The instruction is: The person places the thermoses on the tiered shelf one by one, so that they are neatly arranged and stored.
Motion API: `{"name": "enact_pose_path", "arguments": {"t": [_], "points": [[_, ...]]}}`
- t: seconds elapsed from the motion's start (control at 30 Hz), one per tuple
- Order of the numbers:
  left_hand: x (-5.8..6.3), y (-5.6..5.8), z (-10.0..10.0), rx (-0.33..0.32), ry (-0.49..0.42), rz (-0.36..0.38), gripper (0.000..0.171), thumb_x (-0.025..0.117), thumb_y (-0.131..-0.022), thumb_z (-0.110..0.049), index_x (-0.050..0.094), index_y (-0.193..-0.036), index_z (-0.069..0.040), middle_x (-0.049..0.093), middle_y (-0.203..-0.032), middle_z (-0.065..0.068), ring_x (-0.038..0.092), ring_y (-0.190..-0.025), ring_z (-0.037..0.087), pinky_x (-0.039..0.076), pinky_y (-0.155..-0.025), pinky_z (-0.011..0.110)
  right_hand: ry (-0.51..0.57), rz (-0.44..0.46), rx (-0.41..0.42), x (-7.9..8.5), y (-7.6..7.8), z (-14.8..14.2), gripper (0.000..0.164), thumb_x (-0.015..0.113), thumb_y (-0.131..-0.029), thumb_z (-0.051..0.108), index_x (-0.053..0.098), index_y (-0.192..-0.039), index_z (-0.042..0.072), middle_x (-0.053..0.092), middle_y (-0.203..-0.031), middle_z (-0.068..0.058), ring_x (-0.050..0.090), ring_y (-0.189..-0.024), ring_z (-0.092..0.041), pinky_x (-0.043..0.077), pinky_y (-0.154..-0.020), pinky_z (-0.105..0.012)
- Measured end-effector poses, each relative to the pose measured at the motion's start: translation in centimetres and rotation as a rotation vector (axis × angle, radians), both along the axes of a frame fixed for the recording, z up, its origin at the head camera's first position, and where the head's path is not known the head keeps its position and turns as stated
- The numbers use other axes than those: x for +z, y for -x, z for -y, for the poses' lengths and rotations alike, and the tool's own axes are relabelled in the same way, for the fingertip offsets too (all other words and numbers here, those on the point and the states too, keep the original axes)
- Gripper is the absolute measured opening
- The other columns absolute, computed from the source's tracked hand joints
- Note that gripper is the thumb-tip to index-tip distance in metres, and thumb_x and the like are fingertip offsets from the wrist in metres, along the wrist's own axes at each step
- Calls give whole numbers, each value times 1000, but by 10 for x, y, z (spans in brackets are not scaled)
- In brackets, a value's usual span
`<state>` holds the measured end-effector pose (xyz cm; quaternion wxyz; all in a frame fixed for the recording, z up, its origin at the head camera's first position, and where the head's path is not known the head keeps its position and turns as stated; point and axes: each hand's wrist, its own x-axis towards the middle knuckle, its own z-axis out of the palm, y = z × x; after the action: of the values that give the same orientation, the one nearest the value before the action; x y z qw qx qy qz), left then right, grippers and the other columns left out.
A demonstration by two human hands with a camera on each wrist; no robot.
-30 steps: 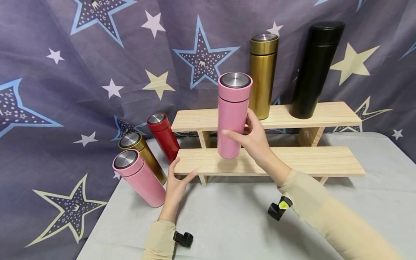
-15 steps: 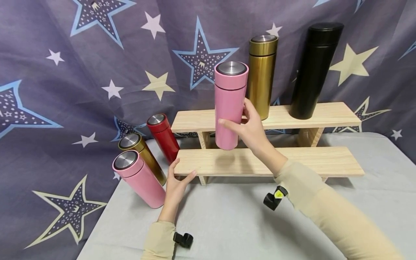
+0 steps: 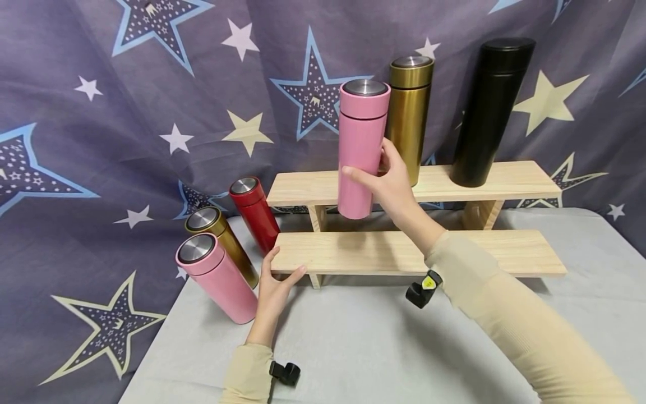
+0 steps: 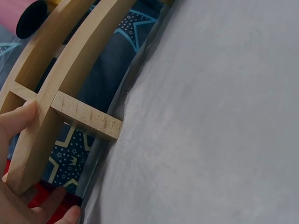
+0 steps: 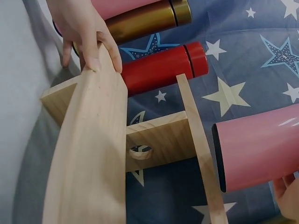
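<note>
My right hand (image 3: 396, 185) grips a pink thermos flask (image 3: 359, 146) by its lower half, thumb across the front. The flask is upright with a steel-topped lid, raised in front of the upper tier of a two-tier wooden shelf (image 3: 484, 252). In the right wrist view, the pink flask's dark base (image 5: 218, 158) is apart from the upper board. My left hand (image 3: 275, 289) holds the left end of the lower board, its thumb at the front edge. Seen in the left wrist view, its fingers (image 4: 51, 203) curl around the board end.
On the upper tier stand a gold flask (image 3: 411, 129) and a taller black flask (image 3: 489, 118). Left of the shelf, a red flask (image 3: 256, 216), another gold flask (image 3: 229, 247) and a second pink flask (image 3: 224, 283) stand on the grey-covered table (image 3: 353, 336). A star-patterned curtain (image 3: 126, 185) hangs behind.
My right hand has lifted the pink flask, from overlapping the lower board in the head view to the upper tier's height. The left hand keeps its hold on the shelf.
</note>
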<state>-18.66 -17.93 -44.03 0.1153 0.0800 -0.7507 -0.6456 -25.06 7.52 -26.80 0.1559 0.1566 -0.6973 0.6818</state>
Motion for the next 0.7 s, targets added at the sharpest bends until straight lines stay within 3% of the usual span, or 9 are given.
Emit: {"name": "enact_pose_path", "arguments": {"t": [0.7], "points": [[-2,0,0,-3,-5,-18,83,83,-81,-13,37,-149,-14,33,-153,17,39,-132,30,37,-104,47,-30,-9,-51,13,26,19,74,84,-79,28,47,-142,19,58,-120,-7,56,-106,-19,46,-92,-37]]}}
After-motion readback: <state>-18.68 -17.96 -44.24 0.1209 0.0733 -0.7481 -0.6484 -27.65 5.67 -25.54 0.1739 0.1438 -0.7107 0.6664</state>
